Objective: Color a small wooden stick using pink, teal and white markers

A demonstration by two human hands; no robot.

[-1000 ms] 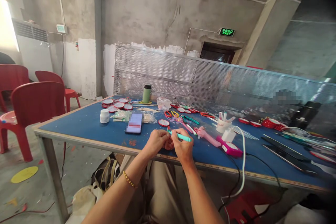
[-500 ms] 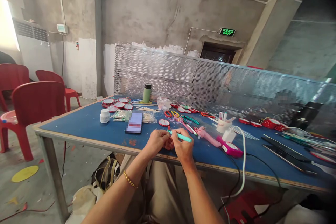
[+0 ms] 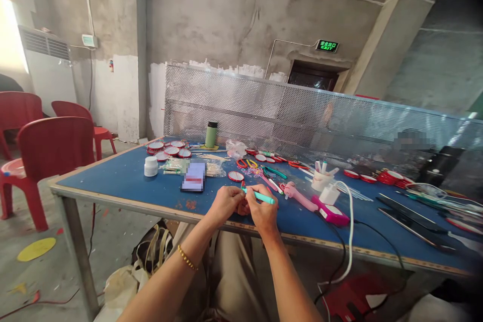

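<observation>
Just above the table's front edge, my two hands meet. A turquoise marker-like pen is gripped in my right hand, its tip pointing left toward my other hand's fingertips. My left hand has its fingers pinched together, and a small reddish tip shows above them; most of what they hold is hidden. A round red-rimmed disc with a white face lies just beyond my fingertips. To its left a phone rests on a packet of cotton swabs.
Around lie a white jar, stacked discs, a green bottle, pliers, a pink glue-gun-like tool, a magenta device with cables, and a cup of pens. A perforated metal screen stands behind.
The turquoise pen's rear end has shifted very slightly left. Both hands otherwise keep the same place and grip.
</observation>
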